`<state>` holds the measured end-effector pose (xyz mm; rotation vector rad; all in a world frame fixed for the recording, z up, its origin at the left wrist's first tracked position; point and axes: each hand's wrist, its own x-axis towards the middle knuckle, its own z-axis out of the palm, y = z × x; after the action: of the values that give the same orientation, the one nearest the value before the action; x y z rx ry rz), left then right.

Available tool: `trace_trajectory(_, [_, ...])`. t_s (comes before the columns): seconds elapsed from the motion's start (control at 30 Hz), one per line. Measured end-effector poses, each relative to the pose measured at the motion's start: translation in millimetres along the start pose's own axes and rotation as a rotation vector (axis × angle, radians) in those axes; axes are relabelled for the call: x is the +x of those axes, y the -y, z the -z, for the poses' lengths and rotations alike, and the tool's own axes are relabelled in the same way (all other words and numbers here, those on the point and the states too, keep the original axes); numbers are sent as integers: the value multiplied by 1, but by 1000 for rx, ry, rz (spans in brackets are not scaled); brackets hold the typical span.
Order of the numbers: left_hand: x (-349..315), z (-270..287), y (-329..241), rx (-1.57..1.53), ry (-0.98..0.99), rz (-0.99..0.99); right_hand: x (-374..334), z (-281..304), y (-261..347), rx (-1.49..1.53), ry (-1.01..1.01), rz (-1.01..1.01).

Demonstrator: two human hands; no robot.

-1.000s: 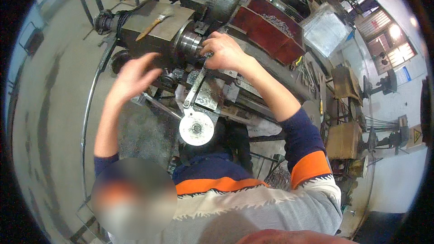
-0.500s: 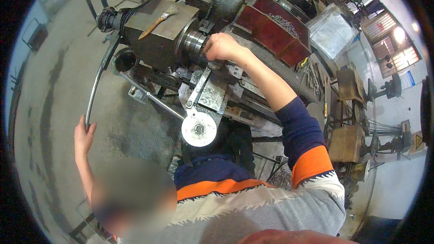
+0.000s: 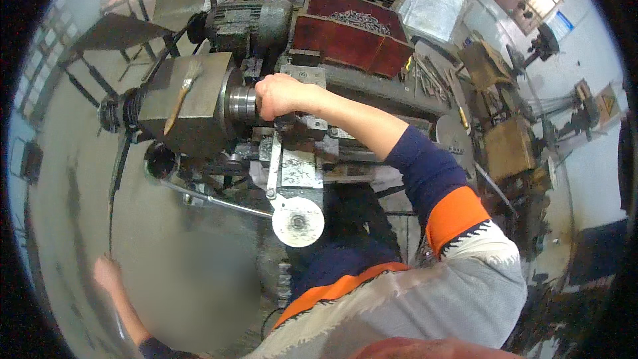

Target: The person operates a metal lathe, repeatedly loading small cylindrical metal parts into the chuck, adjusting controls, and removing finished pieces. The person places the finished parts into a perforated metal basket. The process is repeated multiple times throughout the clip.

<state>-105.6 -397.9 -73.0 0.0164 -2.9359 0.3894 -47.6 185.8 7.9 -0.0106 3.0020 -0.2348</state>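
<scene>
My right hand [image 3: 278, 96] is closed at the shiny round spindle nose [image 3: 243, 103] of a small lathe. Its fingers curl in against the front of the spindle, and whatever they pinch is hidden behind the hand. At the lower left, my left hand [image 3: 107, 274] is wrapped round a long thin lever [image 3: 111, 219], which runs up to the rear end of the grey headstock [image 3: 188, 86]. A wooden-handled brush [image 3: 178, 108] lies on top of the headstock. Below my right hand, a flat lever arm [image 3: 274, 166] leads to a pale round disc [image 3: 298, 222] on the cross slide.
Behind the lathe stands a dark red tray [image 3: 352, 46] holding many small metal parts [image 3: 362, 21]. A ribbed motor [image 3: 249, 23] sits to its left. Hand tools [image 3: 428, 80] lie at the right of the bench. A slanting metal rod [image 3: 219, 203] crosses beside the disc.
The view has turned, so the lathe sits further left. My left hand is lower in the picture, still on the lever. My right hand stays at the spindle, its fingers more tightly curled.
</scene>
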Motion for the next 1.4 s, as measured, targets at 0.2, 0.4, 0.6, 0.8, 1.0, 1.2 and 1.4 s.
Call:
trace_trajectory(0.2, [69,-65,52,127,-48,-133,5,-5,-3,-13,-71,60])
trace_trajectory(0.4, [85,-39,16,-105,91,-78,-25,4,-13,-30,-274,201])
trace_trajectory(0.6, [93,-38,20,29,-84,-210,-155,-6,-91,97,-740,175])
trace_trajectory(0.8, [105,-33,-9,-108,24,13,-291,-42,-152,244,-693,-445])
trace_trajectory(1.0, [36,-87,-139,-1115,-559,-4,-366,-57,-151,300,-696,-754])
trace_trajectory(1.2, [18,-190,-263,-644,316,-259,-416,-75,-167,164,-616,-870])
trace_trajectory(1.4, [47,-137,-247,-62,173,-411,-450,-82,-187,241,-628,-969])
